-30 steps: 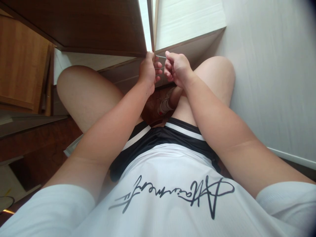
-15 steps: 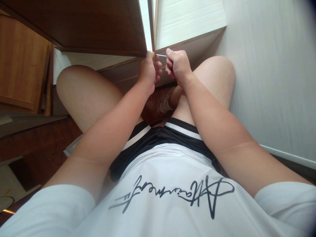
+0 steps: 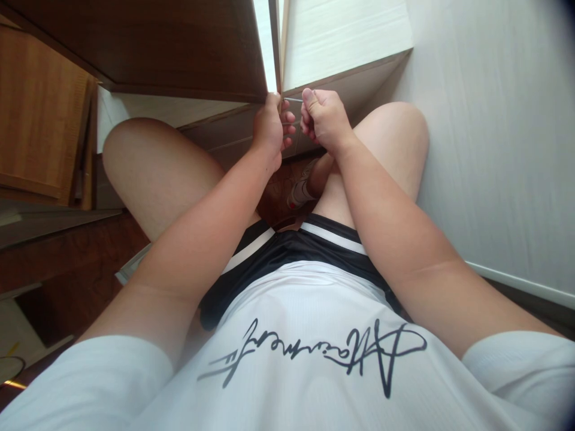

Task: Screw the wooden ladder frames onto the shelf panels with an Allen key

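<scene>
My left hand (image 3: 268,129) is closed at the lower end of a narrow wooden board (image 3: 275,48) seen nearly edge-on, thumb on top and other fingers curled beyond it. To its right, my right hand (image 3: 326,117) makes a fist around a thin metal shaft (image 3: 293,100), which looks like a screwdriver; any handle is hidden by the fingers. The shaft points left, and its tip meets the board's lower end beside my left thumb. What the tip touches is too small to make out.
A dark brown wooden panel (image 3: 179,48) slants at upper left. Pale shelf boards (image 3: 345,42) lie behind my hands, and a large light grey panel (image 3: 498,149) borders the right. Brown wooden panels (image 3: 36,120) stand at far left. My bent knees flank both hands.
My right fist has turned slightly around the shaft, with its thumb shifting a little. The left hand and the board stay in place.
</scene>
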The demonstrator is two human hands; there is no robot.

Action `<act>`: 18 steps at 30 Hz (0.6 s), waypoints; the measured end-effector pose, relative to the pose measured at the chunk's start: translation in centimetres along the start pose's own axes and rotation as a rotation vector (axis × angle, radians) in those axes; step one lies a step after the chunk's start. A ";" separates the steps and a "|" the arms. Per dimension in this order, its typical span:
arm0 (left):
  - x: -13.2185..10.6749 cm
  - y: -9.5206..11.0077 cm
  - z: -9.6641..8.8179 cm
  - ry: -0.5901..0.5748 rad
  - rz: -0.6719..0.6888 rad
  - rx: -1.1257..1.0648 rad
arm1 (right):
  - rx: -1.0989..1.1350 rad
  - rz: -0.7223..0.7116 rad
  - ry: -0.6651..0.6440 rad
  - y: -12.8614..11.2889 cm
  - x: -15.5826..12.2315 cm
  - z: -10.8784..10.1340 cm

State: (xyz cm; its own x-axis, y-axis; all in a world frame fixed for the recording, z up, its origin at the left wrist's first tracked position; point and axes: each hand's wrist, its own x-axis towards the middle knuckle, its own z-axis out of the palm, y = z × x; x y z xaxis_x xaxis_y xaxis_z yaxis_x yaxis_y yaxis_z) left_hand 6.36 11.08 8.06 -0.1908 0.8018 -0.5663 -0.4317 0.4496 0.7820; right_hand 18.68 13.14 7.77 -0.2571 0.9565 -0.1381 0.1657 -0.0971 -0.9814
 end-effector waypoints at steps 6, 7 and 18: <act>-0.2 0.1 0.0 0.017 -0.089 -0.017 | -0.066 -0.070 0.031 0.7 0.3 0.0; -0.3 0.2 0.0 0.025 -0.101 -0.016 | -0.066 -0.068 0.032 0.7 0.3 0.0; 0.1 0.1 -0.4 0.008 -0.039 -0.026 | 0.037 0.081 -0.038 0.4 -0.2 0.9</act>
State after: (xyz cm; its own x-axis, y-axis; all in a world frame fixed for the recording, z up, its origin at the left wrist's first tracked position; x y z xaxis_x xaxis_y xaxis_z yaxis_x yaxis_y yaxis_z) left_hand 5.98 11.07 8.01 -0.1801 0.7809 -0.5982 -0.4616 0.4699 0.7524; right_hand 17.95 12.65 7.28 -0.2807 0.9339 -0.2213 0.1519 -0.1844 -0.9710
